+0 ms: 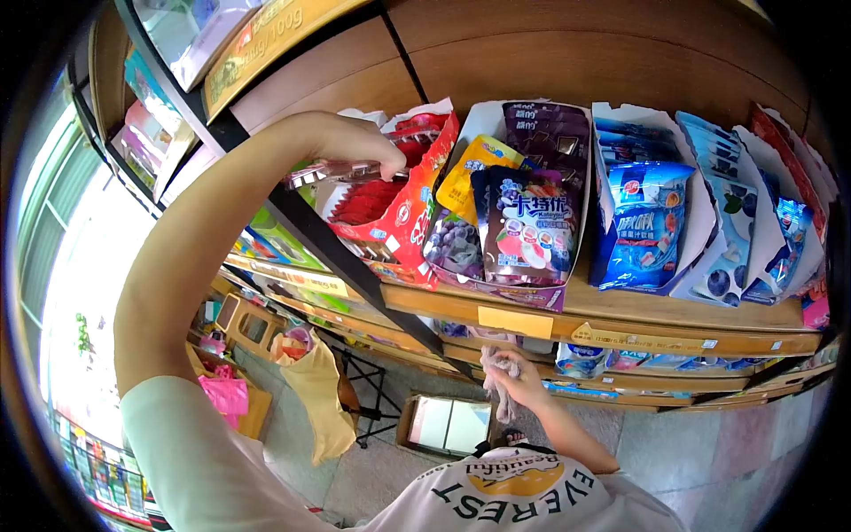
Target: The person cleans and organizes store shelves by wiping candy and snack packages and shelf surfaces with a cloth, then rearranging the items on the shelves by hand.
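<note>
My left hand (pixel 368 149) reaches over the red display box (pixel 417 204) on the upper shelf. Its fingers are closed on some thin, shiny pinkish packets (pixel 337 171), held flat at the box's left side; how many is unclear. Red packets (pixel 368 200) stand in rows inside that box. Below the shelf edge, near my body, my right hand (pixel 526 387) is closed around a crumpled greyish-pink cloth (pixel 503 377), which hangs down from the fingers.
Right of the red box stand a purple box (pixel 550 297) of candy pouches and a box of blue pouches (pixel 640 226). A black shelf post (pixel 324 244) rises at the left. On the floor are a carton (pixel 408 421), a folding stool (pixel 372 381) and a wooden chair (pixel 253 328).
</note>
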